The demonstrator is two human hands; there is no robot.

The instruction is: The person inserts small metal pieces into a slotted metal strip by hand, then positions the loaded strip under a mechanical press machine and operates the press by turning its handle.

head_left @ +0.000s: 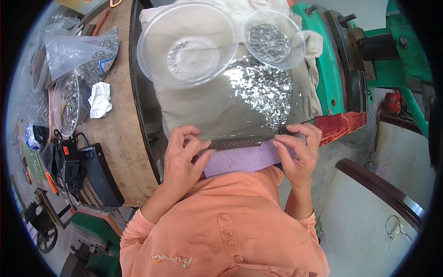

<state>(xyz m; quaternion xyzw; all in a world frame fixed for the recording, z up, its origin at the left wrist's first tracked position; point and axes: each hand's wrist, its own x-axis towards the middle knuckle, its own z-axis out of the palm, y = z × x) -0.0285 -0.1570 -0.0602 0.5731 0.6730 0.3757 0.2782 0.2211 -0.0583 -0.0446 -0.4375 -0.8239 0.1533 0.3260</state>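
Observation:
A narrow dark strip with a row of small slots or teeth (236,144) lies crosswise in front of me, at the edge of the lilac woven cloth (244,159). My left hand (184,152) pinches its left end between thumb and fingers. Beyond its right end, my right hand (301,152) is closed with thumb and forefinger nearly together. Anything between those fingertips is too small to make out. A few thin metal pins (233,136) lie just behind the strip. Farther back, a heap of small shiny metal flakes (265,87) spreads over the grey-beige cloth (198,108).
Behind lie a large clear plastic bowl (152,69) with a few tiny parts and a smaller clear tub (270,44) of pins. On the wooden table (124,129) at left are a bag of metal parts (94,60) and a black power bank (100,175). Green machinery (323,69) stands right.

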